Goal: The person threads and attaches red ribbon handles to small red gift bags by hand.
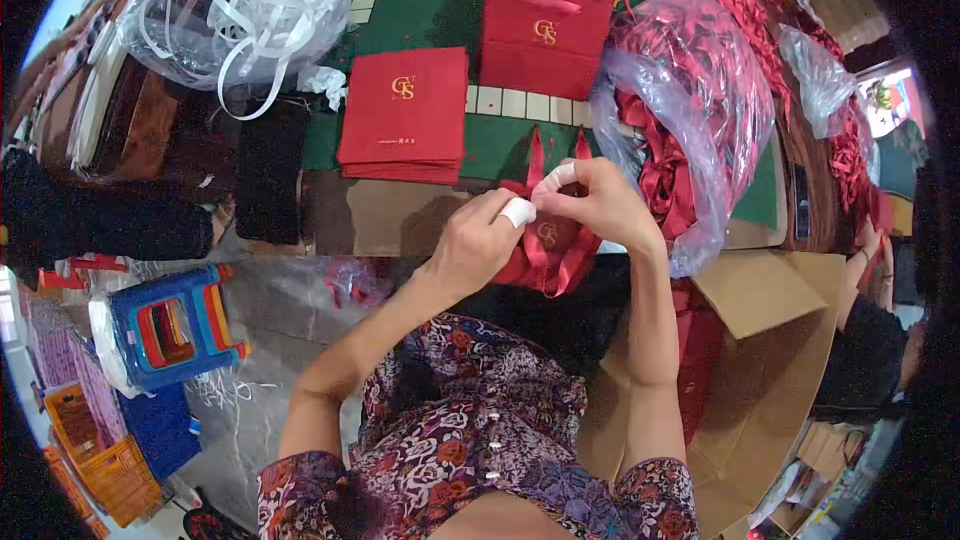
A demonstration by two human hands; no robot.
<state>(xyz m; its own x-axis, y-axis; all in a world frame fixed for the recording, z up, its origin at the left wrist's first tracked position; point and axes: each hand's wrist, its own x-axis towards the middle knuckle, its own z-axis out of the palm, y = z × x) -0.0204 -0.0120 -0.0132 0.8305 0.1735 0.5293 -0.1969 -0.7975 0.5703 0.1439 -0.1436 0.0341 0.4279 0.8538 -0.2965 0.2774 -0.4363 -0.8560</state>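
Note:
At the table's near edge lies a small red paper bag [548, 232] with a gold monogram and red ribbon handles [537, 158]. My left hand [480, 242] is closed in a pinch at its upper left side, with white tape round a finger. My right hand [603, 204] also pinches there, its taped fingertip almost meeting the left one. The fingers hide which part of the bag or ribbon lies between them. Just beyond is a stack of flat red bags [403, 112]. Behind my hands stands a larger-looking red bag [545, 35], topped with loose ribbon.
A clear plastic sack of red ribbons [700, 90] sits right of my hands. Another plastic bag [235, 15] holds white strips at far left. Below right is an open cardboard box [760, 380]; stacked plastic stools [170, 330] stand left. Other people's arms [870, 260] show at right.

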